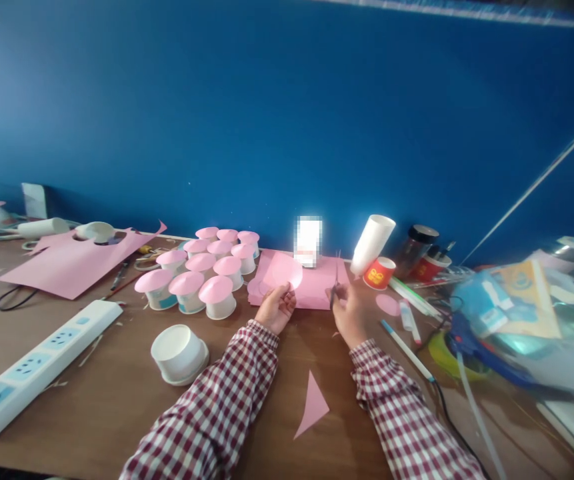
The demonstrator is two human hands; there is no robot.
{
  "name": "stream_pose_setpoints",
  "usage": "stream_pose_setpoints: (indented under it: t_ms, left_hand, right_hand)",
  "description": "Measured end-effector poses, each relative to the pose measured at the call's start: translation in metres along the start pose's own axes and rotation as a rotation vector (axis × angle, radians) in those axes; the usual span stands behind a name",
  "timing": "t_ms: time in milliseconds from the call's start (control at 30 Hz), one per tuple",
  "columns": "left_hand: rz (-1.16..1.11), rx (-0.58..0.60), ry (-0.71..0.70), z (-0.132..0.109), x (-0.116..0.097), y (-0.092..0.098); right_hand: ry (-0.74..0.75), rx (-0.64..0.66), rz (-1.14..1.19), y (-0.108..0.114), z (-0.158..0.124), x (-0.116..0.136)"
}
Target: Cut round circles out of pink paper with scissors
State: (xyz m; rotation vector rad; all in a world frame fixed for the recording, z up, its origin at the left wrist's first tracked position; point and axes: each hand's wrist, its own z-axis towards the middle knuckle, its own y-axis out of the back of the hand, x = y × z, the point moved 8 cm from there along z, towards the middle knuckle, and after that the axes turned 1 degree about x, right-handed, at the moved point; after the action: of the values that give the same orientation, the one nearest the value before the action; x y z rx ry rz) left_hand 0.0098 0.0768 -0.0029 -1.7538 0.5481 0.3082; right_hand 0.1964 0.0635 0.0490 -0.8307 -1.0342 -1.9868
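My left hand (277, 309) is closed, pinching the lower edge of a round pink paper piece (285, 268). In my right hand (347, 312) is a pair of scissors (335, 283), its blades pointing up and away from me. Both hands are above the near edge of a stack of pink paper (311, 293). A pointed pink scrap (311, 408) lies on the table between my forearms. To the left stand several white paper cups with pink paper discs (201, 283) on top.
An upside-down white container (179, 350) and a power strip (41, 367) are on the left, with a cut pink sheet (74, 267) behind. On the right are stacked white cups (374, 243), a red paper cup (379, 273), a glue gun (477, 350) and plastic bags.
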Motion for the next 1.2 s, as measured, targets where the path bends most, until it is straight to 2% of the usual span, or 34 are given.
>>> stream_pose_setpoints:
  t_ms: [133, 233, 333, 433, 667, 800, 967, 1200]
  left_hand:
    - [-0.009, 0.031, 0.001, 0.0, 0.002, -0.002]
    - [0.008, 0.137, 0.007, -0.004, 0.006, -0.012]
    - [0.058, 0.212, 0.012, -0.01, 0.012, -0.021]
    - [0.072, 0.269, 0.026, -0.016, 0.017, -0.027]
    - [0.13, 0.417, 0.104, -0.023, 0.024, -0.038]
    - [0.141, 0.422, 0.113, -0.02, 0.024, -0.036]
    - [0.134, 0.44, 0.139, -0.017, 0.026, -0.032]
    - [0.137, 0.384, 0.113, -0.017, 0.027, -0.027]
  right_hand:
    - [0.009, 0.115, -0.006, -0.013, -0.005, 0.006]
    - [-0.014, 0.204, 0.096, -0.024, -0.008, 0.007]
    - [-0.032, 0.166, 0.142, -0.022, -0.007, 0.006]
    - [-0.003, 0.106, -0.012, -0.015, -0.008, 0.007]
    - [0.275, 0.168, -0.418, -0.021, -0.017, 0.031]
    - [0.394, 0.24, -0.511, -0.03, -0.022, 0.044]
    - [0.287, 0.25, -0.576, -0.03, -0.021, 0.04]
    - [0.353, 0.324, -0.647, -0.036, -0.028, 0.045]
